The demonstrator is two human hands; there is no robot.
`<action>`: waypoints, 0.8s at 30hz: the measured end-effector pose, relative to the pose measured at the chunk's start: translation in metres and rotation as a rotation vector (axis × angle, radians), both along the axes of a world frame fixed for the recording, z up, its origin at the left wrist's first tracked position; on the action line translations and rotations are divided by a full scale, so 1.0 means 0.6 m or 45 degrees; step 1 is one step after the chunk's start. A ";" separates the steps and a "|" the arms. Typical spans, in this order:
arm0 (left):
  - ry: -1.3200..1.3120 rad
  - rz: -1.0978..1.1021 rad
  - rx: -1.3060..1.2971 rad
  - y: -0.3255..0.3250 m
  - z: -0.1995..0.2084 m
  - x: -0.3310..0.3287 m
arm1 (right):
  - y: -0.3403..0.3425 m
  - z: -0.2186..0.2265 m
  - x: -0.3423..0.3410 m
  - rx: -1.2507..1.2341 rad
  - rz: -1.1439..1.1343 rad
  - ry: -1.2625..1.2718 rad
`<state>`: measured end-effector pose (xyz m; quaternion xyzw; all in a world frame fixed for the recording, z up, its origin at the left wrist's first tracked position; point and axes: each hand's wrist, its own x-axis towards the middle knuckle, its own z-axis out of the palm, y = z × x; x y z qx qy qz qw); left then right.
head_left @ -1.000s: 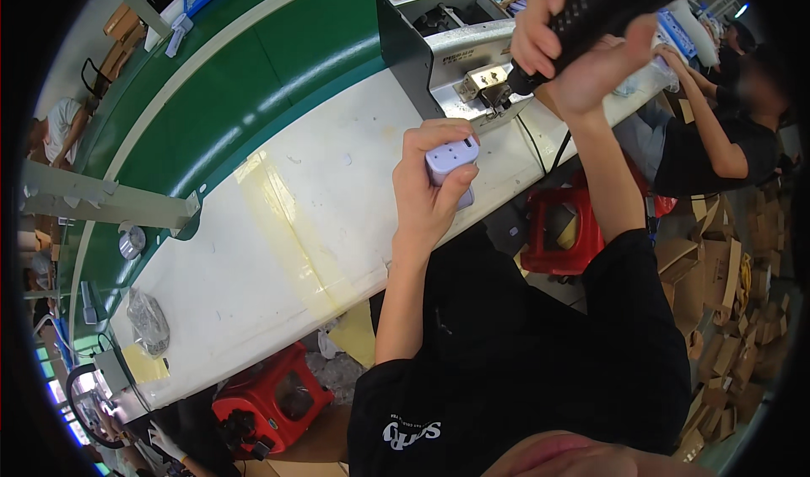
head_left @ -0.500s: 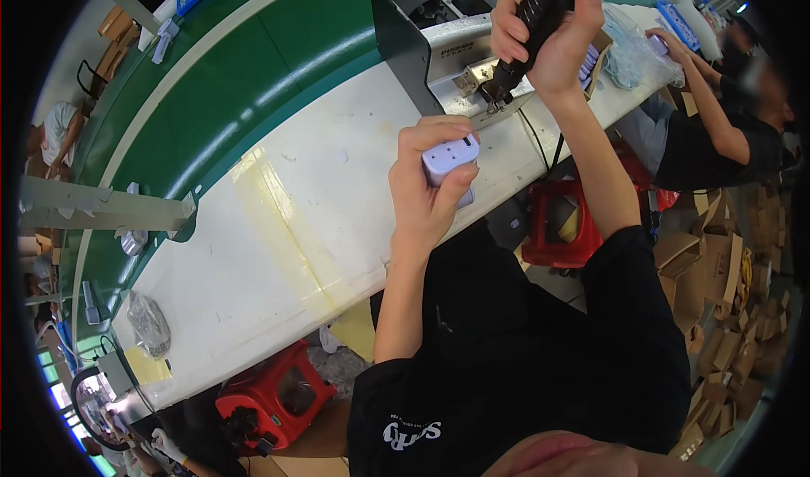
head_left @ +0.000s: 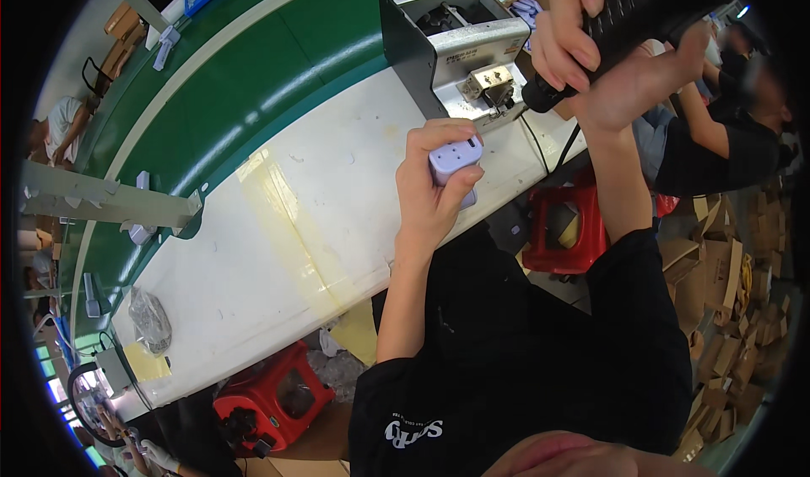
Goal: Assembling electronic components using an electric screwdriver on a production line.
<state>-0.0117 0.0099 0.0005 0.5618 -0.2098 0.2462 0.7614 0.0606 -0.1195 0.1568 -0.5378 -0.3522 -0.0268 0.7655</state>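
Note:
My left hand (head_left: 419, 186) is closed around a small lavender plastic housing (head_left: 454, 156), thumb on the near side. Its end face, with several small holes and a dark slot, is turned up. A black electric screwdriver (head_left: 629, 21) is gripped in my right hand (head_left: 612, 89), raised near the upper right. The screwdriver's nose points down and left, just right of the metal outlet (head_left: 494, 89) of a grey and black screw feeder (head_left: 477, 45). The bit is too small to make out. The housing is below and left of the feeder's outlet, apart from the screwdriver.
A white worktable (head_left: 228, 258) with yellow tape runs beside a green conveyor (head_left: 261, 64). A metal post (head_left: 110, 199) and a clear plastic bag (head_left: 150, 321) stand at left. Red stools (head_left: 561, 232) are under the table edge. A co-worker (head_left: 700, 148) sits at right, near cardboard boxes (head_left: 709, 266).
My right hand has lifted the screwdriver up and to the right, away from the feeder's outlet. My left hand still holds the housing, almost in the same place.

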 end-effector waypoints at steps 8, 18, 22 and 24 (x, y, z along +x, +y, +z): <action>-0.009 -0.019 0.002 -0.007 0.002 -0.001 | 0.007 -0.129 0.132 0.415 0.479 -0.264; -0.066 0.078 0.117 0.000 0.007 0.004 | -0.012 -0.097 0.040 -0.131 -0.209 -0.011; -0.066 0.056 0.105 -0.004 0.006 0.004 | -0.022 -0.044 0.007 0.102 0.085 0.056; -0.011 0.027 0.038 0.000 0.000 0.000 | 0.007 0.017 -0.032 -0.179 -0.149 -0.056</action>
